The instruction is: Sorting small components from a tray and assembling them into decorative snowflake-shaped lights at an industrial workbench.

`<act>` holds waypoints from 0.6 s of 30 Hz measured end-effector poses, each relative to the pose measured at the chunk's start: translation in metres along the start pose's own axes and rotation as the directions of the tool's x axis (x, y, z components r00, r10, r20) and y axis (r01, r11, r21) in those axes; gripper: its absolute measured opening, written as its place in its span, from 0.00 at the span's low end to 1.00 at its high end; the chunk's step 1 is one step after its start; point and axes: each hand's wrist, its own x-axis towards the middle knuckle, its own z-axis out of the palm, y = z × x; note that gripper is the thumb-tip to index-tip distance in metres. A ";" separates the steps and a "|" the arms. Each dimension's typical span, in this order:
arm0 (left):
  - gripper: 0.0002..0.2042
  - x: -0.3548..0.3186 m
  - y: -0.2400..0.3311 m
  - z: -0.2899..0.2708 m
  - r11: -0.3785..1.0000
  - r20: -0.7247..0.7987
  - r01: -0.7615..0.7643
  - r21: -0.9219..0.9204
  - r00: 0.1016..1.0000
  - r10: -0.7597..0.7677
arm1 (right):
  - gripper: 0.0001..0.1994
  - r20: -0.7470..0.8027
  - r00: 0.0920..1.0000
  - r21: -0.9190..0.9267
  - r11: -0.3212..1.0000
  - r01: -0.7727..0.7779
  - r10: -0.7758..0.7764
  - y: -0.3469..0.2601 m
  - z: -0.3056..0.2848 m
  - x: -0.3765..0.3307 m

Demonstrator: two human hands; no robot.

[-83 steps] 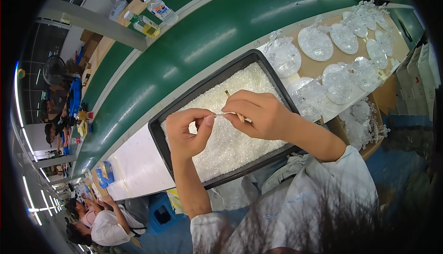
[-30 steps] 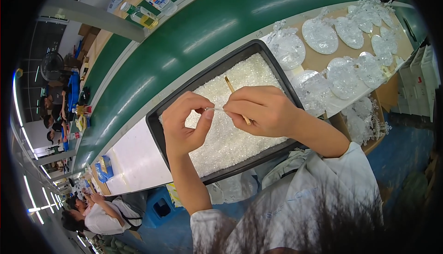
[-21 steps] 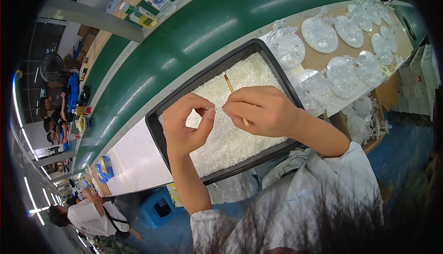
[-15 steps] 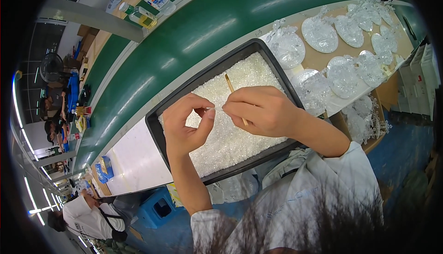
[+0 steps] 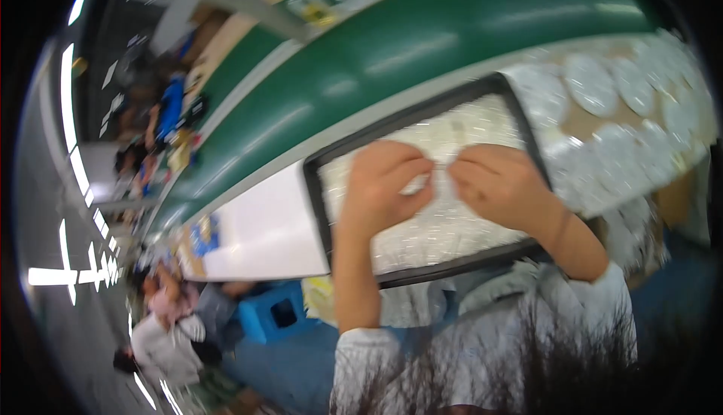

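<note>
Both my hands are raised over a black tray [image 5: 315,212] filled with clear glittering beads [image 5: 422,253]. Thumb and fingertips of my left hand [image 5: 382,187] are pinched together; whatever tiny thing lies between them is lost in the blur. Close to its right, with a small gap between the fingertips, my right hand [image 5: 503,189] is closed with its fingers curled. A thin wooden brush stands in that hand in the earlier view; now only a faint smear shows above the fingers.
Clear glittery disc-shaped pieces [image 5: 591,83] cover the board at the right. A green belt [image 5: 376,61] runs behind the tray. White tabletop [image 5: 263,227] lies to the left, with a blue packet [image 5: 203,236]. A blue stool [image 5: 273,313] and another person [image 5: 169,340] are at the lower left.
My view has swung, so the tray and both hands sit further right in the picture, and everything is blurred. Both hands remain close together above the beads.
</note>
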 end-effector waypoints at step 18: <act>0.07 -0.005 0.003 0.032 0.997 -0.262 0.052 -0.048 0.963 -0.063 | 0.09 -0.037 0.993 0.056 0.993 -0.109 0.111 -0.014 -0.005 0.000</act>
